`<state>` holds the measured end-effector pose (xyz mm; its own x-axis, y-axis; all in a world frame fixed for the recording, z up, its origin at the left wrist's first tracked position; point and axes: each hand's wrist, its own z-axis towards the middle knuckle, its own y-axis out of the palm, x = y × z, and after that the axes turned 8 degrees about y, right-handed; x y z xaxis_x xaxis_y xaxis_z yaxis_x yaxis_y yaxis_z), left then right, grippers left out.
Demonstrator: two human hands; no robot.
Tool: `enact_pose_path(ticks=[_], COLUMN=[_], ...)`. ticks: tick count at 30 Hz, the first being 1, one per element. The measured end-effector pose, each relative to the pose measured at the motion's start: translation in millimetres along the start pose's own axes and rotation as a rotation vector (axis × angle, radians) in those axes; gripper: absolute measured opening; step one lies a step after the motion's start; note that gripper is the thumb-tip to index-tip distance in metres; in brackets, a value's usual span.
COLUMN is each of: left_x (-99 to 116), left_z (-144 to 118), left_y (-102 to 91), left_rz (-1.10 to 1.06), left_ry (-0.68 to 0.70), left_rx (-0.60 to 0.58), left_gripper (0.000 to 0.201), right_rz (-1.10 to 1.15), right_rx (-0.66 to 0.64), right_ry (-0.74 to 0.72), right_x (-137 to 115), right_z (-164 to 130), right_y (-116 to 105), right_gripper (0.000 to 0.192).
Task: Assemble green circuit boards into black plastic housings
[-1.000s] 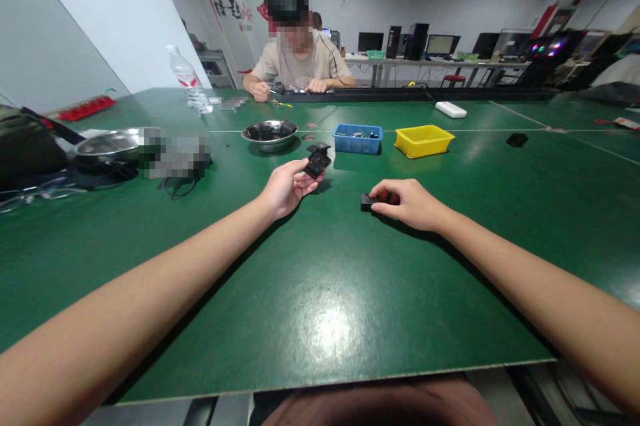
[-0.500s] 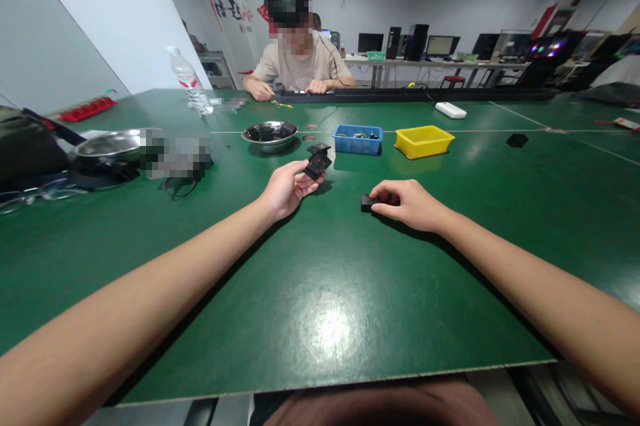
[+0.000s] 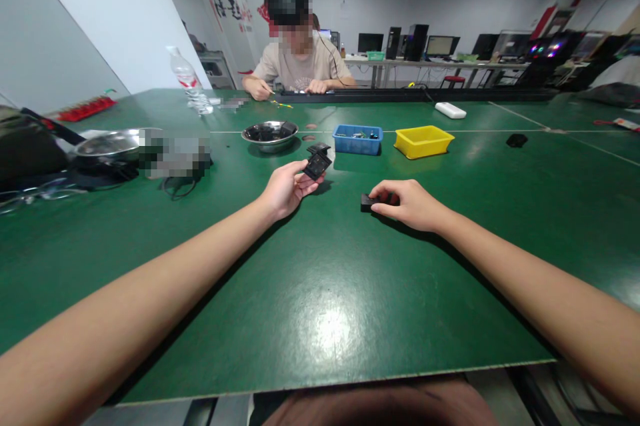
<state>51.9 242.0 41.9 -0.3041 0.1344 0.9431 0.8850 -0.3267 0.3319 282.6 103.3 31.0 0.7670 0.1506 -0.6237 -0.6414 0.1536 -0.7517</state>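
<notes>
My left hand [image 3: 289, 190] pinches a small square black plastic part [image 3: 317, 164] between thumb and fingers, held up off the table with its hollow-looking face toward me. Behind it another dark piece [image 3: 319, 148] shows; whether the two are joined I cannot tell. To the right, my right hand [image 3: 407, 203] grips a small black block [image 3: 369, 203] that rests on the green table [image 3: 330, 279]. The fingers hide much of that block. Past my left hand stands a steel bowl [image 3: 270, 144] with black parts in it.
A blue tray [image 3: 358, 145] of small parts and a yellow tray [image 3: 425, 144] stand beyond my hands. Farther off are a water bottle [image 3: 191, 83], a white box [image 3: 451, 110] and a black piece [image 3: 517, 140]. Across the table a person [image 3: 300, 59] works with both hands.
</notes>
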Motion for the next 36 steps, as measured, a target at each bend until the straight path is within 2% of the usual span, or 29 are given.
enact_pose_path(ticks=[23,36], left_x=[0.6,-2.1], left_z=[-3.6,-1.7], left_y=[4.6,2.0], left_rz=[0.021,0.058], left_ry=[0.02,0.081], left_rx=[0.021,-0.004], left_gripper=[0.016,0.005], right_rz=[0.009,-0.001], right_rx=[0.002,0.002], right_ry=[0.002,0.005], right_x=[-0.4,-2.5], right_z=[-0.3,-0.3], right_y=[0.3,-1.0], right_gripper=[0.016,0.015])
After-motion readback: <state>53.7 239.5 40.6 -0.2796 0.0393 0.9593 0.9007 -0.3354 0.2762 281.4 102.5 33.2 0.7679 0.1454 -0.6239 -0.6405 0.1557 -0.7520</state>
